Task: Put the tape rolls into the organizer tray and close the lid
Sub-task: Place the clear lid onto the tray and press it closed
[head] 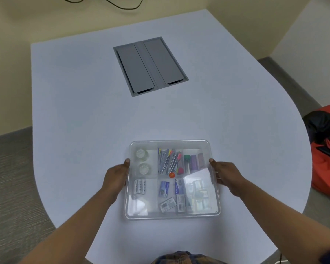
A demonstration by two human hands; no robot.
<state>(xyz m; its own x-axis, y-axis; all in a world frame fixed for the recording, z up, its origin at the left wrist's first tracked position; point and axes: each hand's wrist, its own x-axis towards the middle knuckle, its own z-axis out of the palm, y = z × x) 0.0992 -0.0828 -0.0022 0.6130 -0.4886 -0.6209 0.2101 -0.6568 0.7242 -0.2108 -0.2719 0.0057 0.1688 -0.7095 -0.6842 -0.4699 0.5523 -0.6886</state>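
While the clear lid (172, 180) lies over the organizer tray (218, 213) near the table's (84, 92) front edge, we grip it from both sides: our left hand (115, 177) clasps the left rim, our right hand (227, 176) the right. Through the hazy plastic we make out two tape rolls (143, 163) in the far-left compartment. Glare hides the near-right contents, and whether the lid is seated we cannot tell.
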